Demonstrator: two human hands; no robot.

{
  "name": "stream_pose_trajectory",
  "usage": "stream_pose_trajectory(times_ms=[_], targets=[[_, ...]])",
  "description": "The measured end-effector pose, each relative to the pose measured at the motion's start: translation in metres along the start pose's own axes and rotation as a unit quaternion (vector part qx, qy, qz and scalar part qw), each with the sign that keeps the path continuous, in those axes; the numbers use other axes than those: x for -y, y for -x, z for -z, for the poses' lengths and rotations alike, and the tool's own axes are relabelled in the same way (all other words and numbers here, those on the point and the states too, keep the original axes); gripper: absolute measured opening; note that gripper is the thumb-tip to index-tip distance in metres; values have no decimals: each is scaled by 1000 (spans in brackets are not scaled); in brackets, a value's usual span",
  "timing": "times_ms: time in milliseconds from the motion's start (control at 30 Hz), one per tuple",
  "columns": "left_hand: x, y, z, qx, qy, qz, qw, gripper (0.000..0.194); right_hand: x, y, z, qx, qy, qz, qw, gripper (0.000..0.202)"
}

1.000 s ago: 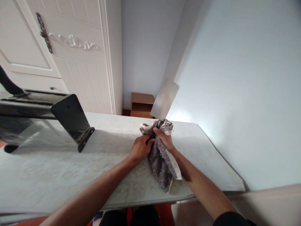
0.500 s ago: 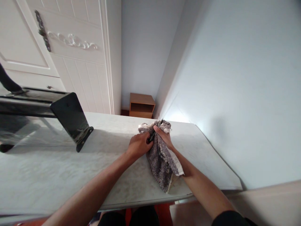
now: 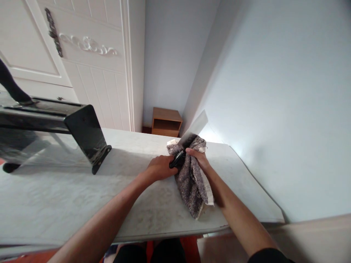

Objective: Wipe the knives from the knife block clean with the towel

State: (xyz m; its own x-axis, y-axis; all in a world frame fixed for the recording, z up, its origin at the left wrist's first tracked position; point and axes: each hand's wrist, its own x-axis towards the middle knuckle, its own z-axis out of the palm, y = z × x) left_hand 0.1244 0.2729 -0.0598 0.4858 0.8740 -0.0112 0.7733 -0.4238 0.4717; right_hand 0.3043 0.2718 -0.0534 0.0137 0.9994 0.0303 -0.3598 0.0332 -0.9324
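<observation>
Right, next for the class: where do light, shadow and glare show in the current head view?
Head view: a bright glow low on the wall beyond the cloth; head view: soft shadow on the table beside the black rack; head view: the knife blade looks pale, nearly blending into the wall.

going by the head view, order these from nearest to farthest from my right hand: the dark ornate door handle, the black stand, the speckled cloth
1. Speckled cloth: in the right hand itself.
2. Black stand: to the left, on the tabletop.
3. Dark ornate door handle: upper left, on the white cabinet beyond.
</observation>
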Motion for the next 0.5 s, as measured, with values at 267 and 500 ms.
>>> stream_pose_trajectory(times_ms=[267, 500], targets=[[-1, 1, 3, 8, 8, -22, 1000, 21, 7, -8, 6, -81, -94, -34, 992, 34], [1, 0, 4, 17, 18, -27, 999, 22, 12, -16, 16, -121, -87, 45, 988, 26]])
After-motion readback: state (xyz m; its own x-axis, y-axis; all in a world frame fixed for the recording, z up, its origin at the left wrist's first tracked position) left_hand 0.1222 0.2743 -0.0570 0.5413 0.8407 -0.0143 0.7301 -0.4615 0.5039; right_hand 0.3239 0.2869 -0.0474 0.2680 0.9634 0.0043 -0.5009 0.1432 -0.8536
